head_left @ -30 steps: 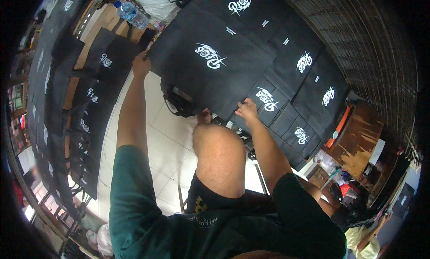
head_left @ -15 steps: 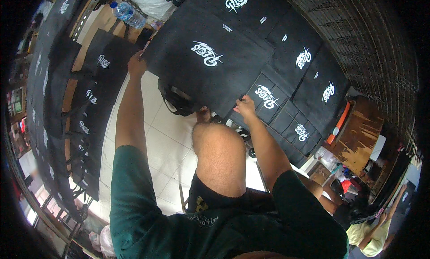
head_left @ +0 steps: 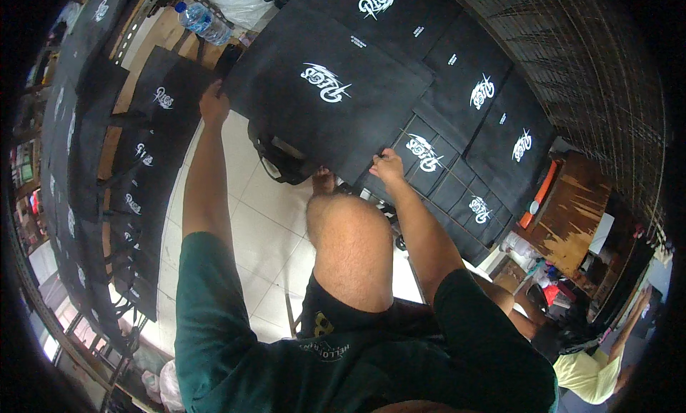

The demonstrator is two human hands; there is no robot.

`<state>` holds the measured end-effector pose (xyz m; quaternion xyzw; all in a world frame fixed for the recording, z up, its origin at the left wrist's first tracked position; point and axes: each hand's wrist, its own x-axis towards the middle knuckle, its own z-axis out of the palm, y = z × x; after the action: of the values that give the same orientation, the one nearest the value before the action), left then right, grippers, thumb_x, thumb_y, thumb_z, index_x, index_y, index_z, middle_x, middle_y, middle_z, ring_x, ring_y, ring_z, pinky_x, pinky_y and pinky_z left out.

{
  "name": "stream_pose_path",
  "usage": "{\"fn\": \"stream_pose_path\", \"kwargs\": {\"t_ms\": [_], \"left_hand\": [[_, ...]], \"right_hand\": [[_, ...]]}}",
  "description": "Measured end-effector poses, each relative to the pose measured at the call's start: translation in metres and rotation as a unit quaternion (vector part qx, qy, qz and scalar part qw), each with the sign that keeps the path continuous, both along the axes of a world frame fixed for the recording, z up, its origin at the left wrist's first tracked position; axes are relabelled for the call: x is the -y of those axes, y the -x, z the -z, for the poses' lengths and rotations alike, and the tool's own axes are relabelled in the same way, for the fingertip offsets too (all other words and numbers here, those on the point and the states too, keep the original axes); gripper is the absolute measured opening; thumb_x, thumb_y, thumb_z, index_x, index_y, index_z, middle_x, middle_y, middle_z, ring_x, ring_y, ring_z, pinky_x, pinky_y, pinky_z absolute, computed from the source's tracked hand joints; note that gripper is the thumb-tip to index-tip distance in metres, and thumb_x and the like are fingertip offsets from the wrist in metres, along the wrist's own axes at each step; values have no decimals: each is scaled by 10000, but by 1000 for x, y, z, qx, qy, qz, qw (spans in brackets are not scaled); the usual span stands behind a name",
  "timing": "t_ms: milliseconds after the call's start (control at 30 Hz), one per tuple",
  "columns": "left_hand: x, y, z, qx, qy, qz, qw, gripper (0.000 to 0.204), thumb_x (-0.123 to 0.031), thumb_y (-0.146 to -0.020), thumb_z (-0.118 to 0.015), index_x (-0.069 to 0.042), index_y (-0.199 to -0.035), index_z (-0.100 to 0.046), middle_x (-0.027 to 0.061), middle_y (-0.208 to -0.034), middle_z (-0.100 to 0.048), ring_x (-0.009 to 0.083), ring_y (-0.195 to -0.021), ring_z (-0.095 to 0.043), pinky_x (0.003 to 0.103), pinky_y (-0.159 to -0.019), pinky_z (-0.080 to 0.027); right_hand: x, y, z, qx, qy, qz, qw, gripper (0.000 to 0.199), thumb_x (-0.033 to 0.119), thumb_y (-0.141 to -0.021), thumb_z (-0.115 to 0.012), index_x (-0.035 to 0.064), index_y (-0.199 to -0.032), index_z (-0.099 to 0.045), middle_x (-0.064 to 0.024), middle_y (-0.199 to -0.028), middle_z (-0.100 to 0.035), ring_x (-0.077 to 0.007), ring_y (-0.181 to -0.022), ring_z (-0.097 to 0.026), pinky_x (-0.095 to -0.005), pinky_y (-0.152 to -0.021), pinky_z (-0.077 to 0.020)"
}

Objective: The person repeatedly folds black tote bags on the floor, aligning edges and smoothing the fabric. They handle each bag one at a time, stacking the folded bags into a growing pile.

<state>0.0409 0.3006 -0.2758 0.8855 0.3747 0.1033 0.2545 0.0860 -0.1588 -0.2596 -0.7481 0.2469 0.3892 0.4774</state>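
Big black non-woven bag (head_left: 325, 98) w/ white script logo, flat and square-ish, sits at 12 o'clock over rows of same black bags (head_left: 471, 134) laid out toward 2 o'clock; its dark handles hang off the lower edge above the white tiled floor (head_left: 250, 220). Left hand (head_left: 213, 104) at 10 o'clock pinches the bag's left edge, right hand (head_left: 388, 164) near centre grips its bottom corner, fingers curled. Small stuff: clear water bottle (head_left: 204, 21) at 11 o'clock.
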Motion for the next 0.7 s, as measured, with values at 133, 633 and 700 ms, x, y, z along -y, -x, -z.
{"fn": "stream_pose_path", "kwargs": {"t_ms": [133,633,700], "left_hand": [[-2,7,12,35,-9,16,999,425,-133,-759,-580,-114,-1183,-602,141,-1104,-638,306,-1014,-606,388,-921,-445],[-4,16,17,22,50,10,998,454,-116,-738,-638,-133,-1189,-589,142,-1079,-640,307,-1006,-610,391,-899,-452],[-7,21,15,32,48,26,998,469,-118,-740,-648,-117,-1203,-577,149,-1120,-623,309,-1061,-585,389,-922,-438]], "right_hand": [[-2,1,-6,4,1,14,1000,363,50,-867,-593,-24,-1194,-455,-136,-926,-570,-203,-797,-606,-317,-698,-571],[0,3,-13,27,25,13,999,432,-1,-830,-607,-20,-1227,-436,-146,-909,-608,-210,-781,-628,-307,-661,-566],[-2,4,-16,39,28,10,999,420,6,-833,-607,-11,-1220,-444,-143,-900,-612,-208,-771,-630,-310,-655,-563]]}}
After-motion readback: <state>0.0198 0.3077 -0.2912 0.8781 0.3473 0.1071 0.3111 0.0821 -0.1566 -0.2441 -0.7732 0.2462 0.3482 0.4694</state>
